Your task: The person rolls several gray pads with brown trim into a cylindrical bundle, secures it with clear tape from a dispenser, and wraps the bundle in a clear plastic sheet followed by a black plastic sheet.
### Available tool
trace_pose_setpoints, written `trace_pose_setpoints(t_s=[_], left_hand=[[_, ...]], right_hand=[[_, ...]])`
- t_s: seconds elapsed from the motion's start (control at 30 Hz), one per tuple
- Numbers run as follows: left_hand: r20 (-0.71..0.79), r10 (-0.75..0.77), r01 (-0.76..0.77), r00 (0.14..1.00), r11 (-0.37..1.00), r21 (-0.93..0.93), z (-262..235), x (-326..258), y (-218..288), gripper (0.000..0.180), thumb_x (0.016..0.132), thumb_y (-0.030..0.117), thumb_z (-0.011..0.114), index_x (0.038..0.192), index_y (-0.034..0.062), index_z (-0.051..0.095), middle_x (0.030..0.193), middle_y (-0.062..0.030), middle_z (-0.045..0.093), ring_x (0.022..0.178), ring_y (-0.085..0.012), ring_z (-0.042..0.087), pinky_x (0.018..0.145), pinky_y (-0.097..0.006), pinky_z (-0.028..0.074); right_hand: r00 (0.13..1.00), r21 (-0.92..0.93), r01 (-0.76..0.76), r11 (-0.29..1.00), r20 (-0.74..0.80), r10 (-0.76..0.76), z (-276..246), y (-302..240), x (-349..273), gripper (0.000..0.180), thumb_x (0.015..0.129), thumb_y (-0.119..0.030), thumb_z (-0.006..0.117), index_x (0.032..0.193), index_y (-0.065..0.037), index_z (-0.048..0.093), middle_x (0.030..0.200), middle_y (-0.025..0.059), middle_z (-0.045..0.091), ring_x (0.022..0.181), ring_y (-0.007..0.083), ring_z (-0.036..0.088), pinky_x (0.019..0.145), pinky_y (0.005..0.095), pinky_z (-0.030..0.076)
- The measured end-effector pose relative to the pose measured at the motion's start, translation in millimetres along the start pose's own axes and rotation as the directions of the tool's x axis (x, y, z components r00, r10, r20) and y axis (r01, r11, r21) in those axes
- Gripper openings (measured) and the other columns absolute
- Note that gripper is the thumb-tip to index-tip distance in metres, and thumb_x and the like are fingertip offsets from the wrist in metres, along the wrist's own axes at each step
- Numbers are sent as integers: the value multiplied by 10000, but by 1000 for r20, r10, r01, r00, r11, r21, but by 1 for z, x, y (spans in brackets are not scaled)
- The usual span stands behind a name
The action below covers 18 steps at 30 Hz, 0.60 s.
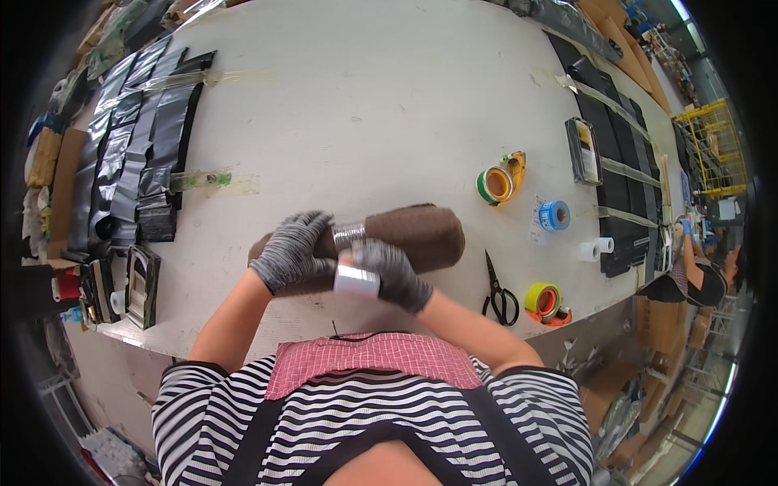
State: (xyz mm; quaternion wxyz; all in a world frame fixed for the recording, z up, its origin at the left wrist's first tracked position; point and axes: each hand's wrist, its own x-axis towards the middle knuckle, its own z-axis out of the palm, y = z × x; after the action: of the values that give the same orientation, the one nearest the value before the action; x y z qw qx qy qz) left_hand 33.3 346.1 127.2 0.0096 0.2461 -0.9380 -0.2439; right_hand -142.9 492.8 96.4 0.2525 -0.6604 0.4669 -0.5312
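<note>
A rolled brown cloth bundle (417,236) lies crosswise on the white table near its front edge. A band of clear, shiny tape (349,235) wraps round its middle. My left hand (293,251), in a grey knit glove, presses on the left part of the bundle, fingers laid over its top. In front of the bundle, my gloved right hand (387,271) grips a roll of clear tape (356,280), just below the taped band. Motion blurs the roll and the right hand slightly.
Black scissors (499,293), a yellow-green tape roll (544,300), an orange tape dispenser (512,174) and a blue roll (554,215) lie to the right. Black plastic sheets (174,121) are taped down on the left, more (616,121) on the right. A co-worker (697,267) stands at far right.
</note>
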Motion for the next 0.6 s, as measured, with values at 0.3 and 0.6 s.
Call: trace_pose_setpoints(t_s=[0.3, 0.6], left_hand=[[-184, -73, 127, 980, 945, 302, 21, 35, 1, 1115, 618, 525, 808, 1458, -9, 306, 1422, -174, 446, 1274, -348, 458, 1081, -472, 337], [43, 77, -85, 996, 961, 262, -9, 82, -12, 910, 676, 440, 770, 1426, 75, 407, 1310, -155, 546, 1195, -333, 547, 1004, -422, 438]], right_hand=[[988, -126, -126, 984, -99, 114, -4, 34, 56, 245, 772, -130, 740, 1012, -87, 716, 945, 121, 706, 870, 266, 688, 794, 342, 558], [989, -345, -144, 927, -70, 127, -4, 35, 68, 113, 791, -185, 696, 876, -111, 704, 863, 95, 701, 857, 269, 660, 850, 365, 510]])
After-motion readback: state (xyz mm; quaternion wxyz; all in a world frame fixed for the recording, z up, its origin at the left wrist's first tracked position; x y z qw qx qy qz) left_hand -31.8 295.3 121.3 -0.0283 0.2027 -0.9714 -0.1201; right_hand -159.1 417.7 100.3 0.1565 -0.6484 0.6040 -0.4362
